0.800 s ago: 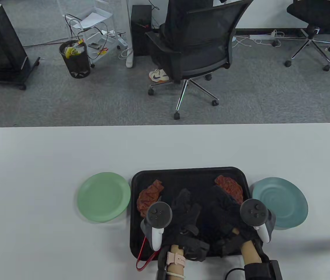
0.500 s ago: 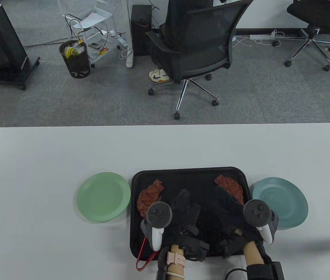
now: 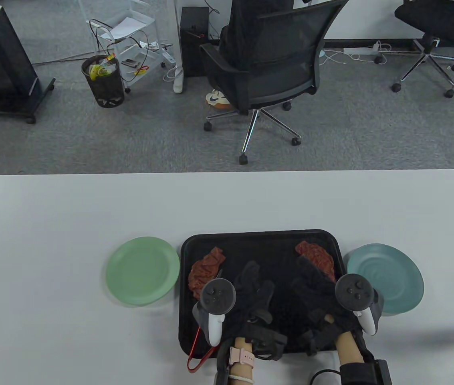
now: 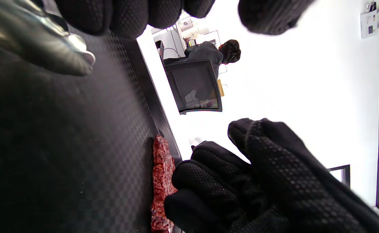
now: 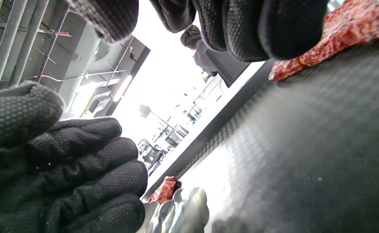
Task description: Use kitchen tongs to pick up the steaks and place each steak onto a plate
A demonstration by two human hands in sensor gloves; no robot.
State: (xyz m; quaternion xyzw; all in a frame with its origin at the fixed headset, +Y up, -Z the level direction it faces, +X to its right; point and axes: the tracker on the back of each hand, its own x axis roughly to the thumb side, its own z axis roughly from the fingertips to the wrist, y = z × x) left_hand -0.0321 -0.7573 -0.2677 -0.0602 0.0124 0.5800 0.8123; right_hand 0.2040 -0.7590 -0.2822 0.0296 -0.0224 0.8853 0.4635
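Note:
Two raw red steaks lie on a black tray (image 3: 259, 234), one at the left (image 3: 202, 272), one at the right (image 3: 317, 256). A green plate (image 3: 142, 270) sits left of the tray and a teal plate (image 3: 391, 276) sits right of it. Both gloved hands rest over the tray with palms turned toward each other. My left hand (image 3: 253, 288) has loosely curled fingers. The tongs lie beneath it, red handle (image 3: 195, 353) past the tray's near edge, metal tip (image 5: 179, 207) near the left steak. My right hand (image 3: 311, 284) is loosely curled and holds nothing, just short of the right steak (image 5: 331, 29).
The white table (image 3: 90, 208) stretches around the tray and plates. Beyond its far edge a person sits on a black office chair (image 3: 267, 64), and a bin (image 3: 103, 82) stands on the grey carpet.
My right hand has shifted a little to the right. The left hand, tongs and steaks have stayed where they were.

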